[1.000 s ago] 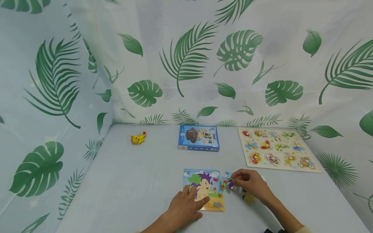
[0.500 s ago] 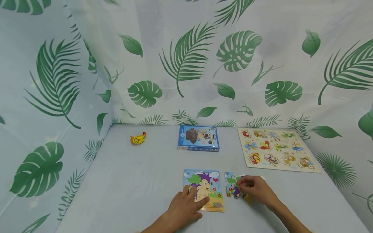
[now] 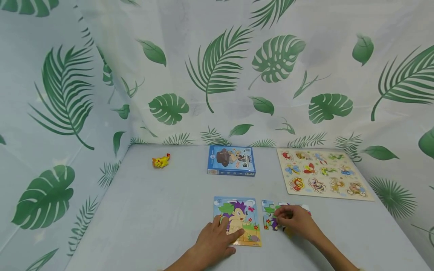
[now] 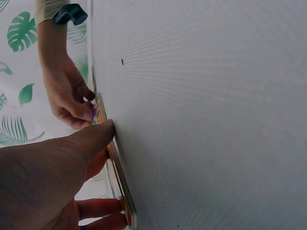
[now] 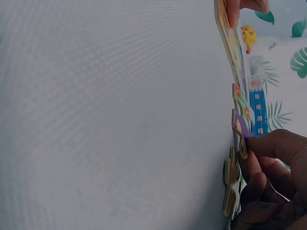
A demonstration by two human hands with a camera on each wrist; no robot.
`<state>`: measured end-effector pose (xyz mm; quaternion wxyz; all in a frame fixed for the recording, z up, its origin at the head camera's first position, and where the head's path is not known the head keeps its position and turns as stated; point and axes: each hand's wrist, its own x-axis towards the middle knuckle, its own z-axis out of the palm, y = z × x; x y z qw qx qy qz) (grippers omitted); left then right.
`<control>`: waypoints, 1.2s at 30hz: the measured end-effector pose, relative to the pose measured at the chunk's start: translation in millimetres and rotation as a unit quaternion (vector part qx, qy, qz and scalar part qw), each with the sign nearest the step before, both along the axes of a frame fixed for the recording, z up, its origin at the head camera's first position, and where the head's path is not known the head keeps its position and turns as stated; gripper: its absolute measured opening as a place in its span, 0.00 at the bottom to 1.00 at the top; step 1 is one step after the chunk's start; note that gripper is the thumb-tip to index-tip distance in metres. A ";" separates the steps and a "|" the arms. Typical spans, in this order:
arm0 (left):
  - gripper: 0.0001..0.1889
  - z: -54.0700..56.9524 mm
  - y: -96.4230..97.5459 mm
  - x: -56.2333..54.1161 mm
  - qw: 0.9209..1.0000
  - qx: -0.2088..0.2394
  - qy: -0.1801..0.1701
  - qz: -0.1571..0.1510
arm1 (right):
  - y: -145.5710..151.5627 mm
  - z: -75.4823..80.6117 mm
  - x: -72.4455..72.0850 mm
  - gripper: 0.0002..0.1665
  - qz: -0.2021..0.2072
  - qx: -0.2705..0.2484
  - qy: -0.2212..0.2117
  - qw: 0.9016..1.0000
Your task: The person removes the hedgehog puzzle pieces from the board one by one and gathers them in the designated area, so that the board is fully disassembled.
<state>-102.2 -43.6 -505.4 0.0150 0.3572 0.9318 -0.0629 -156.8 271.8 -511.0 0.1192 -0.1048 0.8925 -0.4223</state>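
A picture puzzle board [image 3: 252,216] with a purple-haired hedgehog lies near the front of the table. My left hand [image 3: 215,237] rests on its lower left part with extended fingers, the thumb at the near edge in the left wrist view. To the board's right, my right hand [image 3: 296,220] pinches a puzzle piece [image 5: 242,129] with purple on it between thumb and fingers. That piece sits low among other loose puzzle pieces [image 3: 267,203]; the hand hides several of them. Whether it touches its neighbours is hard to tell.
A blue box [image 3: 231,161] with a hat picture lies at the back middle. Back right is a wooden board [image 3: 315,190] with insect and animal figures. A small yellow toy figure [image 3: 160,161] lies at the back left. Leaf-patterned cloth [image 3: 230,94] hangs behind.
My right hand has moved slightly right and nearer with its puzzle piece, away from the board's edge to the loose pieces. It barely moves in the last half second. My left hand stays put.
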 end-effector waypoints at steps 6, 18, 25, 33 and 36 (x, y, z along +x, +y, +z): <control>0.30 0.2 0.0 0.1 1.000 0.002 -0.003 0.003 | -3.2 -0.4 0.3 0.06 -0.008 0.018 0.003 1.000; 0.30 0.7 0.1 0.4 1.000 0.000 -0.008 0.002 | -8.3 -0.9 0.9 0.04 -0.019 0.043 0.000 0.999; 0.31 0.3 0.3 -0.2 1.000 0.000 -0.014 0.005 | -9.2 -1.5 1.2 0.04 -0.022 0.044 -0.002 0.999; 0.31 -0.2 0.4 -0.3 1.000 -0.002 -0.015 0.007 | -11.4 -2.5 3.1 0.03 -0.043 0.055 0.006 0.998; 0.31 -0.4 0.3 -0.4 1.000 -0.001 -0.013 0.007 | -12.5 -3.1 3.7 0.04 -0.047 0.065 0.017 0.997</control>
